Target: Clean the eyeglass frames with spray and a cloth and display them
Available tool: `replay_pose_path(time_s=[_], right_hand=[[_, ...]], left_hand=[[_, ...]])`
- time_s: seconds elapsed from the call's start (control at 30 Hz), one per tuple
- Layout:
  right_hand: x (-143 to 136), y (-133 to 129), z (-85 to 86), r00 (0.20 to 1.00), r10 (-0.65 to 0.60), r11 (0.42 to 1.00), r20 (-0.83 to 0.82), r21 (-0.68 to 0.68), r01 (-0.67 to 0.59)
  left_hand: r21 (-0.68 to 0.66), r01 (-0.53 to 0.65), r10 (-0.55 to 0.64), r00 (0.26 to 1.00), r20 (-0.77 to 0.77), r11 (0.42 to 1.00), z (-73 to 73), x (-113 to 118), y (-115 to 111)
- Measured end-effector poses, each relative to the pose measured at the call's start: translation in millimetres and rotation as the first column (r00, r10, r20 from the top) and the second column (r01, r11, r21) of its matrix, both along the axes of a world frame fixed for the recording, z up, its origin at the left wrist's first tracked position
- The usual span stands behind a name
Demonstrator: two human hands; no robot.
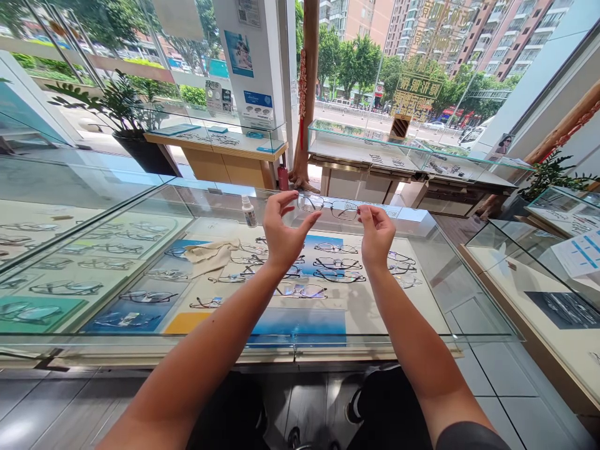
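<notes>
A pair of thin-rimmed eyeglasses (344, 212) is held up level above the far edge of a glass display counter (398, 340). My left hand (282, 228) curves around the left lens, its index fingertip at the outer end of the frame and its thumb by the lower rim. At the other end, my right hand (377, 232) pinches the frame near the hinge. The temples are hard to make out. Left of my left hand stands a small white spray bottle (249, 212) on the counter top. A crumpled beige cloth (212, 256) lies nearer to me.
Rows of eyeglasses (337, 275) show through the counter glass. Another glass case (515, 265) stands at the right, with more cases (365, 156) along the windows. A potted plant (145, 153) is at the back left. A wooden trunk post (307, 94) rises beyond the counter.
</notes>
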State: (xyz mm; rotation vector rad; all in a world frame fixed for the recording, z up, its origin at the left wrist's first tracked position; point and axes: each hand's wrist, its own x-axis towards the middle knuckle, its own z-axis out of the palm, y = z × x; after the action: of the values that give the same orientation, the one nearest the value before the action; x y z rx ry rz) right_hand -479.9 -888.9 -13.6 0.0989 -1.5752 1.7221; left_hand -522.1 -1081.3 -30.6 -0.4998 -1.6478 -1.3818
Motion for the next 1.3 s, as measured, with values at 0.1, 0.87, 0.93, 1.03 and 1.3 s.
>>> replay_pose_path(time_s=[0.1, 0.87, 0.93, 1.03, 1.3], right_hand=[[0.9, -0.6, 1.3, 0.999, 0.035, 0.999, -0.006, 0.015, -0.035], [6.4, 6.8, 7.4, 0.991, 0.003, 0.832, -0.132, 0.551, 0.071], [4.2, 6.8, 4.9, 0.992, 0.002, 0.781, -0.127, 0.62, 0.078], [0.0, 7.8, 1.3, 0.995, 0.013, 0.76, -0.099, 0.647, 0.054], [-7.0, 17.9, 4.0, 0.978, 0.209, 0.8, 0.018, 0.572, -0.181]], left_hand=[[0.026, 0.082, -0.084, 0.995, 0.055, 0.996, -0.8, -2.2, 0.1], [-0.247, -0.093, 0.044, 0.979, -0.197, 0.965, 7.7, -2.4, -9.9], [-0.292, -0.112, 0.05, 0.976, -0.21, 0.95, 8.2, -1.1, -10.1], [-0.337, -0.11, 0.04, 0.978, -0.207, 0.935, 8.2, -0.9, -10.6], [-0.379, 0.042, -0.104, 0.984, -0.143, 0.924, 17.3, 2.9, -15.4]])
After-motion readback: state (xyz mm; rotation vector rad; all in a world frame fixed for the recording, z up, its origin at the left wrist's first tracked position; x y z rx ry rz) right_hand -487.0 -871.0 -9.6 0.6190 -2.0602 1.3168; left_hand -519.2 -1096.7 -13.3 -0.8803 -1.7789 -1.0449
